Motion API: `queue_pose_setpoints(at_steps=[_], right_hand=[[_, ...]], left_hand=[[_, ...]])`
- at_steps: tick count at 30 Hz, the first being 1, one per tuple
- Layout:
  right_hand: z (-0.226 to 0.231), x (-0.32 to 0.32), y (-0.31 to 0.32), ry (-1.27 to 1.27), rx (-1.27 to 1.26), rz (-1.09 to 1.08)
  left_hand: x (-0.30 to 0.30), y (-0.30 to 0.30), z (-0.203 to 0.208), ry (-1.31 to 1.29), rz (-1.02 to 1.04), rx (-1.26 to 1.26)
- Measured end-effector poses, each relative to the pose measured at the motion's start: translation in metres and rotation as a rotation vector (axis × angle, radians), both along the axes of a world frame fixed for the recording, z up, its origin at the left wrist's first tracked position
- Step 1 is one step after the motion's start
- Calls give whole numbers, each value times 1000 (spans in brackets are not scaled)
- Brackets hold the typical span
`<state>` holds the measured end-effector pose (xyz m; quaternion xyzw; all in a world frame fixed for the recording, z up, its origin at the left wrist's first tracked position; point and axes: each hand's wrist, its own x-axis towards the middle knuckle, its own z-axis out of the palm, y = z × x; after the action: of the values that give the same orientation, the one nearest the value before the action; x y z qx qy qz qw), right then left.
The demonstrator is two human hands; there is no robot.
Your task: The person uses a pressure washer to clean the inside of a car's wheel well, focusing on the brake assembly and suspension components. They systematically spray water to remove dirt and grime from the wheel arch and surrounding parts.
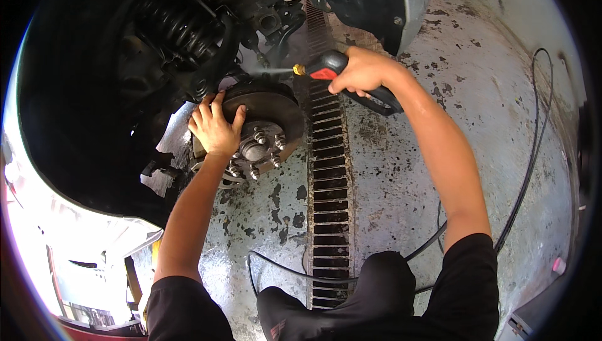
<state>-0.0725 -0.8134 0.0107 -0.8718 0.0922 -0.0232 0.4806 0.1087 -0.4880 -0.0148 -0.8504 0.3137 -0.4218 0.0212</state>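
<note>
My left hand lies on the upper left of a brown-grey brake disc, fingers spread and thumb on its face. Several shiny wheel studs with nuts stick out around the disc's hub. To the right, my right hand is closed around the grip of a black and red spray gun. A thin white jet leaves its yellow nozzle toward the left, passing just above the disc into the suspension parts. Where the jet lands is hard to make out.
Behind the disc, a dark coil spring and arms fill the wheel arch. A metal drain grate runs along the worn grey floor. A black hose crosses near my knees, and more hose loops at the right.
</note>
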Motion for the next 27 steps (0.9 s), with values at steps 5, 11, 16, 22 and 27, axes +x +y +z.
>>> queue_pose_setpoints(at_steps=[5, 11, 16, 22, 27], right_hand=[[5, 37, 2, 11, 49, -21], [14, 52, -3, 94, 104, 1], [16, 59, -2, 213, 7, 92], [25, 59, -10, 151, 26, 21], [27, 66, 12, 165, -89, 107]], left_hand=[[-1, 3, -5, 15, 7, -27], [-1, 0, -3, 21, -7, -36], [0, 2, -3, 8, -14, -37], [-1, 0, -3, 16, -11, -33], [-1, 2, -3, 6, -11, -29]])
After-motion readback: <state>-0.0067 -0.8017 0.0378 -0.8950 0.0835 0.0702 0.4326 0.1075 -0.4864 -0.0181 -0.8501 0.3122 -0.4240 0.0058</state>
